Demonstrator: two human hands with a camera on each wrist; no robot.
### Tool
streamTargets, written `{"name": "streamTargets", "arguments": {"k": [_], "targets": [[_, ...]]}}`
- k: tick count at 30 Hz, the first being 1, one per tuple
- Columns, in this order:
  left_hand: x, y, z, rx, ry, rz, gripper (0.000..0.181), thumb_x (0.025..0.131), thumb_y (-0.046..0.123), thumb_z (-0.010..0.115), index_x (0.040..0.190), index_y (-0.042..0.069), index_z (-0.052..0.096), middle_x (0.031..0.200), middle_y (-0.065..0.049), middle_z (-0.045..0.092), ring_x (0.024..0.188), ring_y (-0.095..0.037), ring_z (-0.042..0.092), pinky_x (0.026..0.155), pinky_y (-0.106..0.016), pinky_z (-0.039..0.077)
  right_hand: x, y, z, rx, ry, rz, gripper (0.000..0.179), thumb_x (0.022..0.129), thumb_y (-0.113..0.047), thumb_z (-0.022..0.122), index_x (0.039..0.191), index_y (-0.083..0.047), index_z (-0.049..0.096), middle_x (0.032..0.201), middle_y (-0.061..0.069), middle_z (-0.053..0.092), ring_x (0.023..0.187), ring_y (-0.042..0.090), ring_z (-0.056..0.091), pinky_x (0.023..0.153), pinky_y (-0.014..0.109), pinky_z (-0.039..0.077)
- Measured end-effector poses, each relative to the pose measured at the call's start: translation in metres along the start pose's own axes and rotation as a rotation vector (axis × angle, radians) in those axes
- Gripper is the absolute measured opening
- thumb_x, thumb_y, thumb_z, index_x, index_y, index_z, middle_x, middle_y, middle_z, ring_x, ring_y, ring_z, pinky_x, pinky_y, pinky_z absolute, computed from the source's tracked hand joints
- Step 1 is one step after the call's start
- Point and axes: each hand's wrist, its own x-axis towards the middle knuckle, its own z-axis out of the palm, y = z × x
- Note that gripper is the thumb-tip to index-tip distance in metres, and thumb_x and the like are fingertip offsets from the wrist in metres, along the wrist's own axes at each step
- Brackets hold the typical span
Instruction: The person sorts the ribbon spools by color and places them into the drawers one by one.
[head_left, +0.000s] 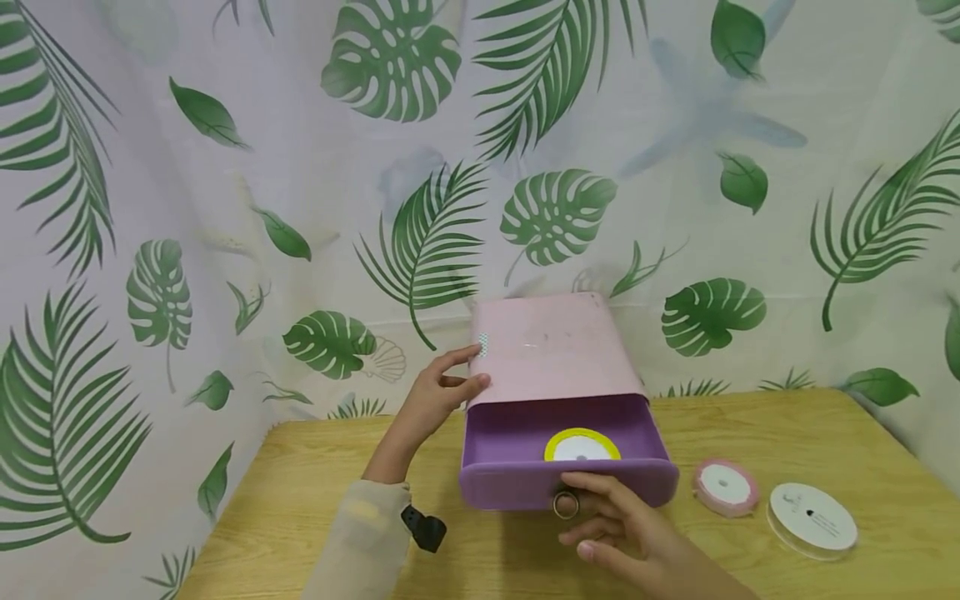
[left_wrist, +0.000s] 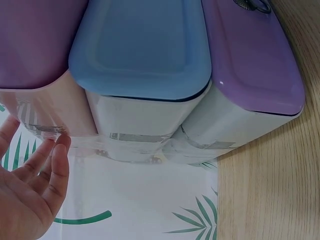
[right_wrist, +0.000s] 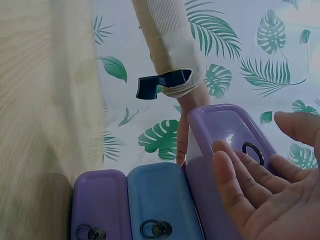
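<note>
A pink-topped drawer unit (head_left: 551, 346) stands against the back cloth, its purple top drawer (head_left: 495, 489) pulled out. Inside lies a white spool with a yellow rim (head_left: 582, 447), partly hidden by the drawer front. My left hand (head_left: 433, 393) rests its fingertips on the unit's left side. At the drawer front, beside the ring pull (right_wrist: 253, 152), my right hand (right_wrist: 275, 197) has its fingers extended, fingertips against the purple face. Below this drawer, a blue drawer (left_wrist: 145, 45) and another purple drawer (left_wrist: 255, 55) are closed.
Right of the unit, a pink-rimmed spool (head_left: 724, 485) and a white spool (head_left: 812, 518) lie flat on the wooden table (head_left: 300, 492). A leaf-patterned cloth (head_left: 480, 142) hangs behind. A black strap device (head_left: 424, 528) is on the left wrist.
</note>
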Motion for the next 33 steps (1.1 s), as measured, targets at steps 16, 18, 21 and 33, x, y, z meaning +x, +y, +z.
{"name": "streamTargets", "arguments": {"k": [16,18,21,33], "targets": [[0.002,0.0,0.0,-0.02,-0.003,0.016,0.053,0.09,0.035,0.067,0.14,0.034,0.05,0.15,-0.003,0.04,0.117,-0.025,0.059,0.093,-0.045,0.051,0.036,0.007,-0.021,0.13,0.117,0.16,0.046,0.101,0.0,0.042,0.144,0.002,0.028,0.127,-0.004,0.055,0.105,0.009,0.065,0.082,0.028,0.054],[0.001,-0.001,-0.001,-0.017,-0.004,0.016,0.054,0.09,0.036,0.067,0.141,0.034,0.05,0.15,-0.003,0.039,0.116,-0.025,0.059,0.093,-0.045,0.05,0.039,0.011,-0.022,0.135,0.116,0.132,0.045,0.101,0.001,0.041,0.144,-0.001,0.029,0.126,-0.004,0.055,0.105,0.009,0.065,0.082,0.027,0.054],[-0.001,-0.002,0.001,-0.021,-0.006,0.017,0.054,0.09,0.036,0.067,0.141,0.033,0.05,0.15,-0.002,0.039,0.115,-0.024,0.06,0.092,-0.044,0.051,0.04,0.015,-0.023,0.121,0.116,0.107,0.045,0.1,0.004,0.039,0.144,-0.001,0.029,0.125,-0.002,0.055,0.105,0.01,0.064,0.082,0.027,0.054],[0.0,-0.001,-0.001,-0.019,-0.014,0.025,0.053,0.09,0.035,0.066,0.14,0.034,0.049,0.148,-0.004,0.041,0.116,-0.025,0.058,0.091,-0.044,0.051,0.043,0.027,-0.033,0.084,0.133,0.135,0.043,0.098,0.006,0.038,0.139,0.01,0.026,0.127,0.001,0.05,0.102,0.009,0.064,0.08,0.025,0.053]]}}
